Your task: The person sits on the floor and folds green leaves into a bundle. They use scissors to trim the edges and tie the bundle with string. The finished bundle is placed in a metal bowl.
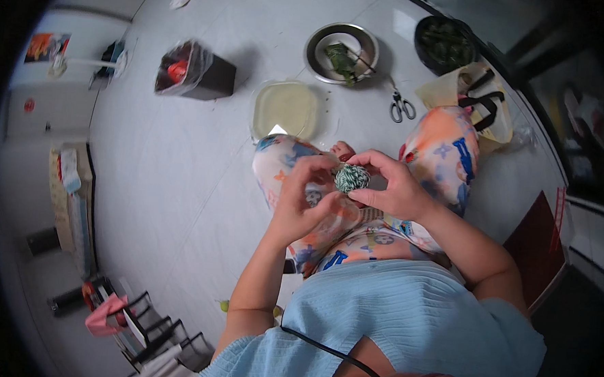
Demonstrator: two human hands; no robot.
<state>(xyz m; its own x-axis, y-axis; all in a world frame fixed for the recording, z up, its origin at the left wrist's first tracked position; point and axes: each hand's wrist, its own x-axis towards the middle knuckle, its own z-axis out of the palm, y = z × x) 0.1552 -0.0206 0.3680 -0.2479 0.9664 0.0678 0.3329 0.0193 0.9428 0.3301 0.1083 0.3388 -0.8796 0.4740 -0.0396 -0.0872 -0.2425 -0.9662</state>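
A small ball of green-and-white string (pixel 352 179) is up between my hands, above my lap. My right hand (pixel 394 186) closes on it from the right, with fingers at the top and thumb underneath. My left hand (pixel 308 192) curls round its left side, its fingertips at the upper edge and its thumb lower down. Something thin and clear, perhaps plastic, shows by my left thumb; I cannot make it out well. Below the hands are my legs in patterned trousers (pixel 286 164).
Ahead on the pale tiled floor stand a square tub of pale contents (pixel 285 110), a metal bowl (pixel 312 56) with dark green leaves, and black-handled scissors (pixel 402 109). A lined bin (pixel 216 76) is at left. A dark basin (pixel 425 58) of greens and a cream bag (pixel 450 95) are at right.
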